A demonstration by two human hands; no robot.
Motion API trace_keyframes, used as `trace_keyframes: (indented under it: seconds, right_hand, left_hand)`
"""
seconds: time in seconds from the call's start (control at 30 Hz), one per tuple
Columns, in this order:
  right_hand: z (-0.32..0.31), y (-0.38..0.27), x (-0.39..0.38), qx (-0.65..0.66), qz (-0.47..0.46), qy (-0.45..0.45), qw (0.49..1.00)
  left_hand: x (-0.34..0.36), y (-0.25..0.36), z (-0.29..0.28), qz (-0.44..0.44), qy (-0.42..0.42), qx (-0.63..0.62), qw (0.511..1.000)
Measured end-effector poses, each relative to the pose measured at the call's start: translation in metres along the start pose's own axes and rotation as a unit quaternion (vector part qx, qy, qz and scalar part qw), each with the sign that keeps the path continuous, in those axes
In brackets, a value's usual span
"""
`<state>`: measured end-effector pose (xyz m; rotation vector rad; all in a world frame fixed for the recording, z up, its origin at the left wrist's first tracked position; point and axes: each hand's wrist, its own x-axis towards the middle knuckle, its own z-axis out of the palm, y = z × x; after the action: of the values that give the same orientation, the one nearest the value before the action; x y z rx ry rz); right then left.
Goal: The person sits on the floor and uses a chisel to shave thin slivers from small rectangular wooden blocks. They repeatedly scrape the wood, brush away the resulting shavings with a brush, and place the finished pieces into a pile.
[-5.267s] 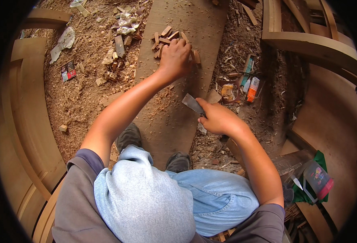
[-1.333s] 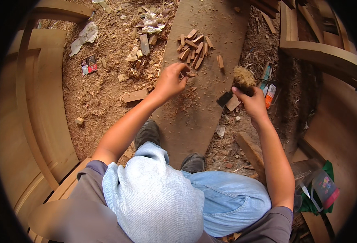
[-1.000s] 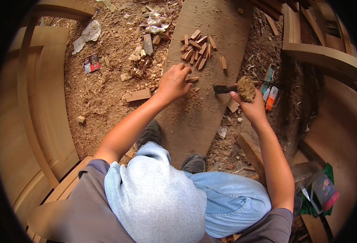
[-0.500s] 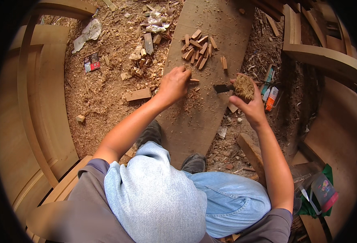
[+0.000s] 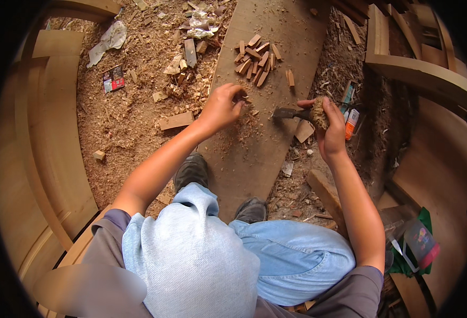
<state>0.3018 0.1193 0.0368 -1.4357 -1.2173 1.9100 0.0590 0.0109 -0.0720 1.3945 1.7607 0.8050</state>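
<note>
Over the left part of a long board (image 5: 244,159), my left hand (image 5: 224,106) is curled, thumb and fingers bent toward each other. A tiny pale bit shows at its fingertips, too small to make out. My right hand (image 5: 333,124) grips a chisel (image 5: 285,113) over the board's right edge, the dark flat blade pointing left. The chisel's handle end (image 5: 319,112) is frayed into a brown fibrous tuft. Farther along the board lies a heap of small wooden pegs (image 5: 255,59), with a couple of separate pegs (image 5: 290,78) to its right.
Wood shavings (image 5: 132,111) cover the ground, with a loose block (image 5: 176,120) on the left. Curved wooden frames stand at the left (image 5: 58,132) and right (image 5: 419,71). An orange-and-white tube (image 5: 352,124) lies beyond my right hand. A plastic container (image 5: 421,241) sits lower right.
My left hand has drawn slightly left, and the peg seen at its fingertips no longer shows clearly. My right hand has turned, so the chisel's frayed end faces me less.
</note>
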Motion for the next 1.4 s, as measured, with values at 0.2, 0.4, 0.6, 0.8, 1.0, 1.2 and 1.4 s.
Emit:
trace_keyframes:
  seconds: [0.2,0.4,0.6,0.8,1.0,1.2,1.4]
  right_hand:
    - [0.019,0.0,0.016,0.015,-0.024,-0.049,0.998]
    - [0.05,-0.011,0.036,0.046,-0.077,-0.067,0.994]
    - [0.096,-0.028,0.047,0.124,-0.171,-0.077,0.974]
    - [0.133,0.01,0.052,0.065,-0.151,0.055,0.985]
    - [0.12,0.002,0.046,0.086,-0.204,0.027,0.975]
    - [0.133,0.01,0.036,-0.01,-0.193,0.012,0.981]
    - [0.128,0.009,0.041,0.088,-0.164,0.001,0.983]
  left_hand:
    - [-0.007,-0.011,-0.015,0.0,-0.005,0.045,0.999]
    - [-0.012,-0.024,-0.021,0.055,0.024,0.042,0.997]
    - [-0.011,-0.022,-0.021,0.041,0.008,0.006,0.999]
    - [-0.012,-0.021,-0.025,0.041,0.001,0.023,0.999]
    - [-0.012,-0.023,-0.025,0.058,-0.005,0.02,0.998]
    - [-0.008,-0.018,-0.023,0.083,-0.005,0.037,0.996]
    - [-0.009,-0.019,-0.021,0.081,-0.01,0.05,0.995]
